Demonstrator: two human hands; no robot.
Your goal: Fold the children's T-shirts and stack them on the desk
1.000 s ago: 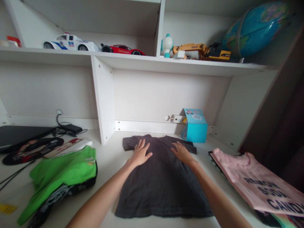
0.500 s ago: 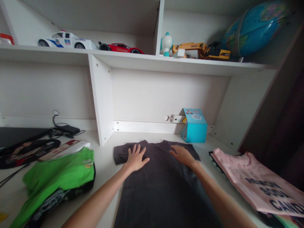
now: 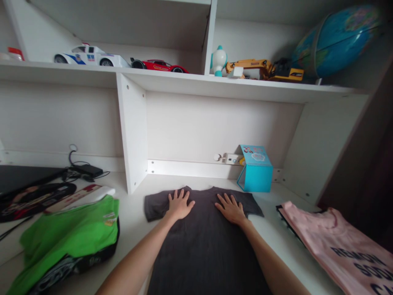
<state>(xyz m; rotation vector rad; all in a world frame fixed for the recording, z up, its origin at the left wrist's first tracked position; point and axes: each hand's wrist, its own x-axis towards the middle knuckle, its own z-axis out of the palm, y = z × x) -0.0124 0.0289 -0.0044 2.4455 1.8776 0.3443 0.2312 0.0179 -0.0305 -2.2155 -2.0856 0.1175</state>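
Note:
A dark grey T-shirt (image 3: 205,241) lies spread on the white desk, its neckline toward the back and both short sleeves out to the sides. My left hand (image 3: 179,205) rests on its left shoulder area with the fingers spread. On the right shoulder area lies my right hand (image 3: 231,208), palm down and fingers apart. Neither hand grips the cloth. The shirt's lower end runs out of view at the bottom.
Folded pink clothing (image 3: 340,241) with lettering lies at the right, a green garment (image 3: 73,229) at the left. Behind the shirt stands a blue desk calendar (image 3: 258,176) near a power strip (image 3: 232,158). A shelf (image 3: 172,82) overhead carries toy vehicles and a globe (image 3: 337,43).
My right hand has shifted slightly left and now lies flatter, its fingers spread wider on the shirt. My left hand stays nearly in place. The whole view has moved a little.

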